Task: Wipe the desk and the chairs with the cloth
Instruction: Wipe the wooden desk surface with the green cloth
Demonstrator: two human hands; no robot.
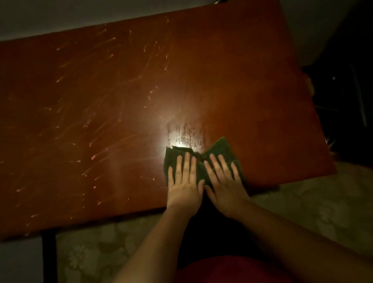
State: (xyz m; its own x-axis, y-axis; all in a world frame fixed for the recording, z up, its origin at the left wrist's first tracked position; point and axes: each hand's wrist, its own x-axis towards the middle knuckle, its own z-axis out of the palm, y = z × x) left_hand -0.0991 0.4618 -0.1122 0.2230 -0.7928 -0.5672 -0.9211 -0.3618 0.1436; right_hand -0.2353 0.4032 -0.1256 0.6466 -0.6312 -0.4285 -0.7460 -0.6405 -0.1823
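Both hands flat, fingers straight, left hand (184, 183) & right hand (225, 181) pressing the green cloth (219, 150) onto the desk (107, 104) near its front-right edge, w/ one wet patch just beyond it, so most of desk looks unwiped & no chairs identifiable yet.

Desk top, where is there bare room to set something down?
Bare: left half of the desk up to the green cloth, and the far strip by the wall. Crowded: near edge, where left hand and right hand press the cloth.
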